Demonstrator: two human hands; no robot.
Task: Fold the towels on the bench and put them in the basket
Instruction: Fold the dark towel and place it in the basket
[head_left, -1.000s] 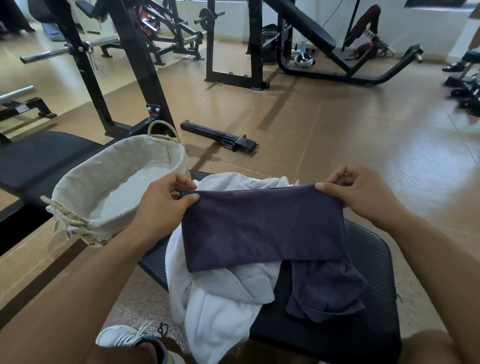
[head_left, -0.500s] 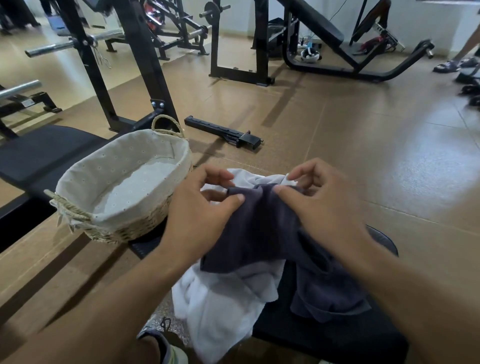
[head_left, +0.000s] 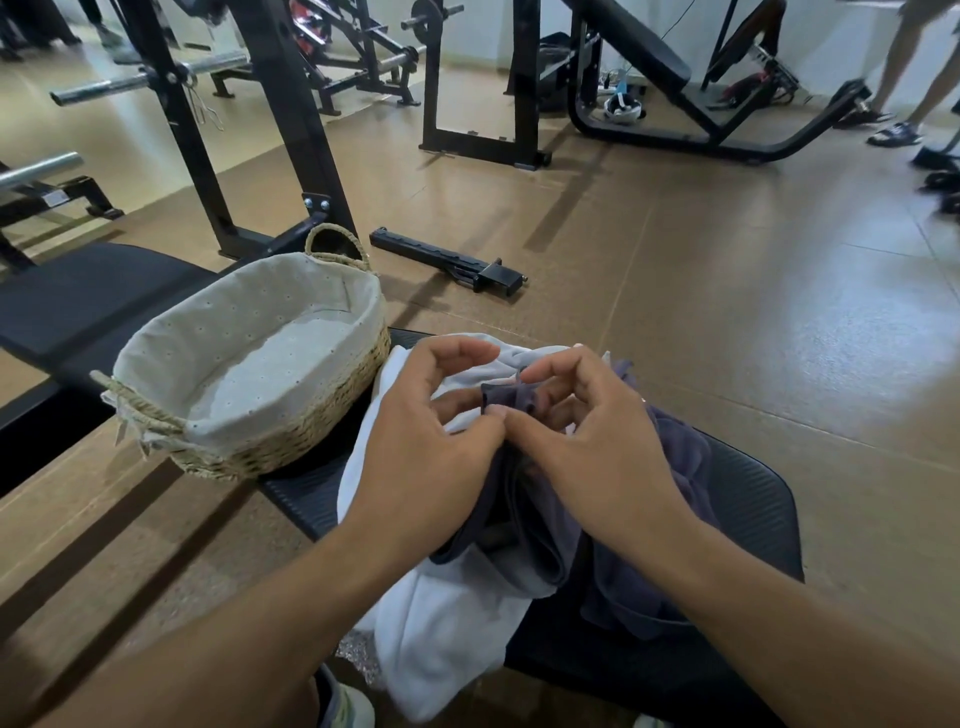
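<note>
Both your left hand (head_left: 431, 441) and right hand (head_left: 587, 447) are pinching the dark towel's (head_left: 535, 525) corners together at mid-frame on the bench (head_left: 748, 499); basket (head_left: 249, 436) sits at 10 o'clock, nothing in it; loosen either pinch and the fold probably slumps onto the white towel (head_left: 441, 618).

Single head-worn wide-angle view, looking forward and down from the person's own eye level. Both forearms enter from bottom edge, close to lens. Black padded gym bench (head_left: 748, 499) near; tan tiled floor (head_left: 727, 291) and black steel weight racks (head_left: 291, 130) farther back.
</note>
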